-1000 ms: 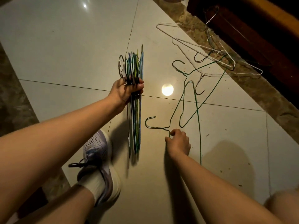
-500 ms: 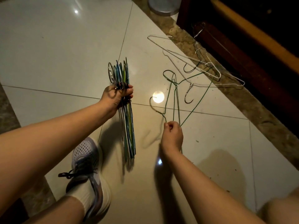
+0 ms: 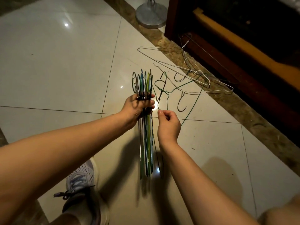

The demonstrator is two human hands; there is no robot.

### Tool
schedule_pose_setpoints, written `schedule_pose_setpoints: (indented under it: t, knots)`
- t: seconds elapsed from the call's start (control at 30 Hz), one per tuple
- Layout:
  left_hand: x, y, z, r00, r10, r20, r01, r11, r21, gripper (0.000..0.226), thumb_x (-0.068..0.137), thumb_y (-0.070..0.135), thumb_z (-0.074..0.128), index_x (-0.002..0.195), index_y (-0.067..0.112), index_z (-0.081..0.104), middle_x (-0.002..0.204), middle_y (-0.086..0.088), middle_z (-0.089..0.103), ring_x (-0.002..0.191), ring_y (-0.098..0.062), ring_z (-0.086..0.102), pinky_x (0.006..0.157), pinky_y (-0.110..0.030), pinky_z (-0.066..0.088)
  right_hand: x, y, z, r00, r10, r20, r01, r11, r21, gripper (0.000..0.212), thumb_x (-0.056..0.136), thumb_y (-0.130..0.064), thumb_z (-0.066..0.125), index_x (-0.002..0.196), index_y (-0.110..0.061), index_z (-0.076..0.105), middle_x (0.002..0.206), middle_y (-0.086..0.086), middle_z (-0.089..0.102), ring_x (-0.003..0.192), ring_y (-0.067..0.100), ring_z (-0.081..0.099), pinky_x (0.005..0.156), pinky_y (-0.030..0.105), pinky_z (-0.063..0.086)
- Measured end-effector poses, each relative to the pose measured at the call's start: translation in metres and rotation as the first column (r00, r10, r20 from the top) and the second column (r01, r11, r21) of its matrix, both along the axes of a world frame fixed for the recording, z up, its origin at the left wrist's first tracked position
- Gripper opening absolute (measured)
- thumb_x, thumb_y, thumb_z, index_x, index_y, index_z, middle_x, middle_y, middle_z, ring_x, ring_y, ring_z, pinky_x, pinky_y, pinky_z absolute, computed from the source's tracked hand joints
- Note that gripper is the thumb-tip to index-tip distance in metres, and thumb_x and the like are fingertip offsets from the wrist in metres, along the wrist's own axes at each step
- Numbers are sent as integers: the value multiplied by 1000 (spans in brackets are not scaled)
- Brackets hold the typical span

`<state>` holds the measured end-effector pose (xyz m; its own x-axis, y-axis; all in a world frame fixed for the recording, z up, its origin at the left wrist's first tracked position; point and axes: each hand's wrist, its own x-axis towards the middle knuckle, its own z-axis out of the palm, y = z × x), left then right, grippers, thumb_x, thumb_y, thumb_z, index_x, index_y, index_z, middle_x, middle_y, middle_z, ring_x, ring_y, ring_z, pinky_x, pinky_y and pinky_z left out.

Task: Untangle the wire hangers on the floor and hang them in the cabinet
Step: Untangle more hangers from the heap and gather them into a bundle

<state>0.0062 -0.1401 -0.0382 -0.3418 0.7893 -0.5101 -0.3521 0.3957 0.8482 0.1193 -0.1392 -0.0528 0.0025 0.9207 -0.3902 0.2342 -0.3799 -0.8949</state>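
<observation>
My left hand (image 3: 138, 108) grips a bundle of coloured wire hangers (image 3: 146, 143) by their necks, hooks pointing away from me, bodies hanging down over the pale floor tiles. Right beside it, my right hand (image 3: 168, 125) pinches the wire of a green hanger (image 3: 167, 93), lifted off the floor with its hook close to the bundle's hooks. Beyond lie tangled white hangers (image 3: 191, 75) and another green wire (image 3: 193, 103), spread across the tile and the brown border strip. The dark wooden cabinet (image 3: 243, 54) stands at the upper right.
A round metal stand base (image 3: 151, 15) sits on the floor at the top, next to the cabinet corner. My shoe (image 3: 82, 181) is planted at the lower left. A thin hanger wire (image 3: 186, 44) leans at the cabinet's foot.
My right hand lifted the green hanger from the floor and carried it left, up against the bundle. The bundle in my left hand shifted right towards it. The view tilted towards the cabinet.
</observation>
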Motion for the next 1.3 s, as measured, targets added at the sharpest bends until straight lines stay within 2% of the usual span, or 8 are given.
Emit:
schedule_pose_setpoints:
  t: [0.27,0.4,0.53,0.7,0.9,1.03,1.17,1.3]
  knots:
    - [10,15,4,1000,-1,20,1,1000,1,36,80,-3,62,114,6,55,89,-6,60,81,-19,62,77,-33,53,0,4,1,998,-51,-43,53,997,52,9,91,-19,58,83,-17,60,73,-11,57,66,-1,51,54,1,39]
    - [10,16,3,996,-71,48,71,997,13,33,80,-3,62,110,10,58,88,-7,60,80,-18,61,66,-24,55,2,4,-2,998,13,-57,-8,997,77,9,91,-19,59,82,-18,61,73,-9,59,67,0,52,56,3,40]
    - [6,15,-2,995,-91,-30,92,996,23,23,81,-3,62,98,12,63,84,-6,62,75,-16,62,60,-20,53,5,9,-11,993,101,-63,-98,994,56,17,95,-26,51,82,-29,61,76,-15,60,71,-7,54,61,4,41]
    - [-10,18,-9,993,-92,-79,91,996,-12,19,85,-2,58,97,12,61,86,-5,63,77,-18,64,69,-27,54,26,22,-59,948,191,253,-144,970,-194,28,93,-33,51,118,-20,55,111,2,60,94,16,56,82,27,44]
    - [-30,14,-19,989,-147,-36,148,988,46,17,86,-1,56,98,10,60,94,-12,63,86,-22,64,76,-31,54,34,35,-96,759,363,541,-266,930,-251,42,94,-28,51,133,-14,45,133,9,45,116,25,51,95,29,40]
    - [-34,13,-27,993,-108,-52,110,993,32,18,87,-2,54,96,11,62,92,-10,65,87,-22,64,84,-35,51,27,41,-108,657,369,657,-299,928,-223,32,93,-19,47,124,-12,51,126,8,48,112,25,51,89,31,43]
    - [-39,12,-33,994,-100,-40,101,994,37,20,85,-4,55,95,11,63,87,-8,65,81,-19,64,78,-32,53,22,47,-110,548,412,728,-355,903,-243,28,91,-7,39,111,-5,58,117,11,53,105,28,52,75,29,42]
    - [-37,16,-32,996,-79,-45,80,997,15,20,86,-3,54,93,14,63,87,-6,65,80,-19,65,77,-31,52,30,43,-106,589,446,674,-316,895,-316,16,88,-10,42,93,-5,56,99,12,57,78,27,52,56,24,32]
